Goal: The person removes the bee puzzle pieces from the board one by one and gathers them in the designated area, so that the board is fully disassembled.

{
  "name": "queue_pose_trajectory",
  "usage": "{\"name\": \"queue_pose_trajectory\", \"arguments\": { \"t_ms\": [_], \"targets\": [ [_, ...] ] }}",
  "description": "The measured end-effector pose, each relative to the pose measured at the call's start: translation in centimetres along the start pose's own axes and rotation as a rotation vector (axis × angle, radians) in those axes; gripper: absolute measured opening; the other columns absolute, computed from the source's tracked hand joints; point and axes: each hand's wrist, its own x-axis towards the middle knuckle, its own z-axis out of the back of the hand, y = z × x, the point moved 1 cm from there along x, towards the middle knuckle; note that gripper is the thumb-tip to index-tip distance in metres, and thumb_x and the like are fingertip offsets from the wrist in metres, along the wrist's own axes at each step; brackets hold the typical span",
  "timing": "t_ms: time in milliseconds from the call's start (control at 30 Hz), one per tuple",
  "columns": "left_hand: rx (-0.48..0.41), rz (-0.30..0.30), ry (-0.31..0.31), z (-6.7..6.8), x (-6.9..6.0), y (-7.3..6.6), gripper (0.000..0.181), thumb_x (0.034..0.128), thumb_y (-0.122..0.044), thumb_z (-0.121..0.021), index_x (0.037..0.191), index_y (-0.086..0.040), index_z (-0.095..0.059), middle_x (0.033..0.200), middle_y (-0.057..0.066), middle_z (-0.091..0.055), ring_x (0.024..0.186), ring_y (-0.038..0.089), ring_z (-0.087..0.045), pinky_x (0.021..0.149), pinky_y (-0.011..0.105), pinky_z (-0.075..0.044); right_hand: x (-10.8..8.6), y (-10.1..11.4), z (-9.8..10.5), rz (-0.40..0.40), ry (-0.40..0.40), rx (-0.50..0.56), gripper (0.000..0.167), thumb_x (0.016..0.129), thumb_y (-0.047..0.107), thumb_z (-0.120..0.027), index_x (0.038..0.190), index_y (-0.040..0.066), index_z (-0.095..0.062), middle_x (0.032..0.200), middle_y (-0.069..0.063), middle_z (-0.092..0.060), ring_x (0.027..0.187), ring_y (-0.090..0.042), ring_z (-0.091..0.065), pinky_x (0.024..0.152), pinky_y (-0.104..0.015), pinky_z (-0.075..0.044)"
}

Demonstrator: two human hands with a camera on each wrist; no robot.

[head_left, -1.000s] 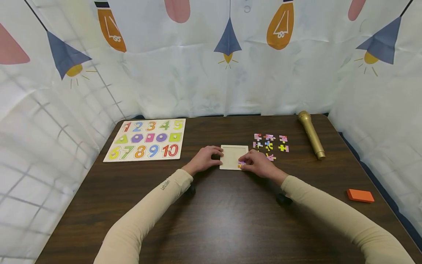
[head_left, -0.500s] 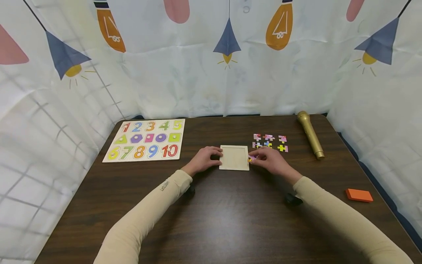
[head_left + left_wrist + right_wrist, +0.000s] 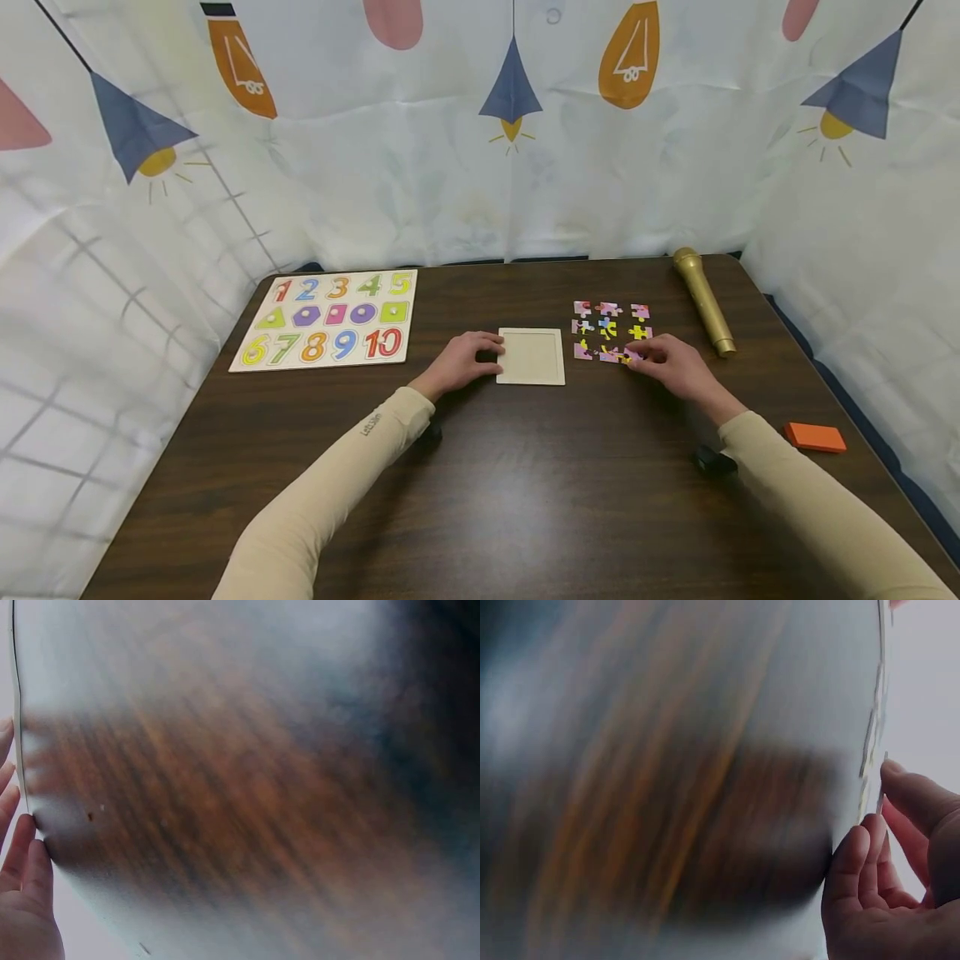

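A pale square puzzle tray (image 3: pixel 531 357) with a raised rim lies on the dark table, bare inside. My left hand (image 3: pixel 461 365) rests beside it, its thumb and fingertips touching the left edge. In the left wrist view the fingers (image 3: pixel 37 874) look fairly straight. To the right of the tray my right hand (image 3: pixel 677 367) pinches a pink and yellow jigsaw piece (image 3: pixel 632 355) by thumb and fingers, low at the table. That piece sits at the lower right corner of several loose jigsaw pieces (image 3: pixel 607 328) laid in rows. The right wrist view shows a thin edge between the fingertips.
A number and shape board (image 3: pixel 322 321) lies at the left. At the back right lies a gold microphone (image 3: pixel 705 302). An orange block (image 3: pixel 815 437) is near the table's right edge. Printed curtains (image 3: pixel 450 183) stand behind the wooden table (image 3: pixel 495 500).
My right hand has carried the jigsaw piece out of the tray's lower right corner and rightward to the end of the loose pieces' front row. The left hand has stayed at the tray.
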Motion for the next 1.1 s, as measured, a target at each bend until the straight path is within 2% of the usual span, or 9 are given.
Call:
{"name": "queue_pose_trajectory", "arguments": {
  "t_ms": [233,500,800,1100],
  "targets": [
    [0.005,-0.002,0.001,0.0,-0.1,0.0,0.032,0.0872,-0.019,-0.075,0.115,-0.004,-0.071,0.132,0.011,-0.061,0.125,0.029,-0.053,0.108,0.044,-0.038,0.0,-0.8,1.0,-0.039,0.037,-0.008,0.040,0.094,0.032,-0.067,0.123,0.005,-0.067,0.117,-0.018,-0.060,0.100,-0.031,-0.057,0.084,-0.049,-0.046],
    [0.009,0.011,0.003,0.0,-0.1,-0.1,0.032,0.0868,-0.019,-0.075,0.115,-0.005,-0.071,0.132,0.009,-0.061,0.126,0.028,-0.052,0.108,0.043,-0.038,0.6,-0.8,1.2,-0.014,0.091,-0.016,0.039,0.093,0.029,-0.068,0.122,0.003,-0.067,0.119,-0.020,-0.060,0.101,-0.033,-0.058,0.087,-0.053,-0.047],
    [0.018,0.021,0.001,-0.1,-0.1,-0.1,0.032,0.0877,-0.019,-0.074,0.116,-0.004,-0.071,0.132,0.009,-0.061,0.127,0.027,-0.052,0.108,0.042,-0.037,0.9,-0.9,1.3,0.013,0.110,-0.019,0.034,0.094,0.020,-0.066,0.123,0.001,-0.066,0.120,-0.022,-0.060,0.102,-0.036,-0.060,0.087,-0.053,-0.049],
    [0.018,0.032,0.011,-0.1,-0.1,-0.1,0.033,0.0878,-0.020,-0.074,0.117,-0.005,-0.071,0.133,0.008,-0.061,0.127,0.026,-0.051,0.109,0.042,-0.037,0.8,-0.9,1.4,0.005,0.119,-0.012,0.035,0.094,0.018,-0.066,0.124,0.000,-0.064,0.122,-0.024,-0.058,0.104,-0.038,-0.059,0.088,-0.054,-0.048]
  ]
}}
